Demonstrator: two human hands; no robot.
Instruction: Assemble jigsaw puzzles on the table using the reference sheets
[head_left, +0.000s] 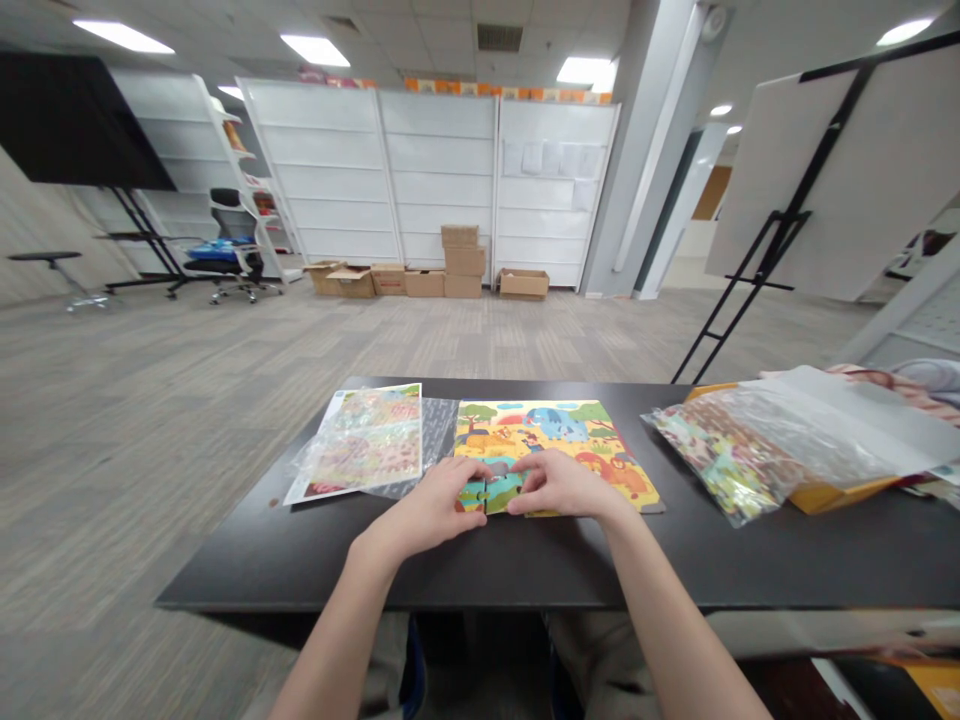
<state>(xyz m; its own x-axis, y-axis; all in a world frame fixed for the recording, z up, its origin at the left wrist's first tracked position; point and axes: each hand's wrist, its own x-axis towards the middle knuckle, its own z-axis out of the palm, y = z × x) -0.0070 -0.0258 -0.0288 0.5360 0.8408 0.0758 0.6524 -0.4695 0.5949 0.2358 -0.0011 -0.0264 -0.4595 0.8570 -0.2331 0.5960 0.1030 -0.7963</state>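
Note:
A colourful jigsaw puzzle (pixel 555 425) with elephants, lions and trees lies on the dark table in front of me. At its lower left corner my left hand (pixel 439 497) grips a puzzle piece (pixel 471 495) between thumb and fingers. Just to the right, my right hand (pixel 561 484) has its thumb and fingers around a green and blue puzzle piece (pixel 501 492). A narrow dark gap shows between these two pieces. My fingers cover part of the puzzle's lower left area.
Left of the puzzle, a printed picture sheet (pixel 409 455) lies under clear plastic. On the right are a clear bag of loose puzzle pieces (pixel 739 460) and a yellow envelope (pixel 825 495). The table's near edge (pixel 525 606) runs close to my body.

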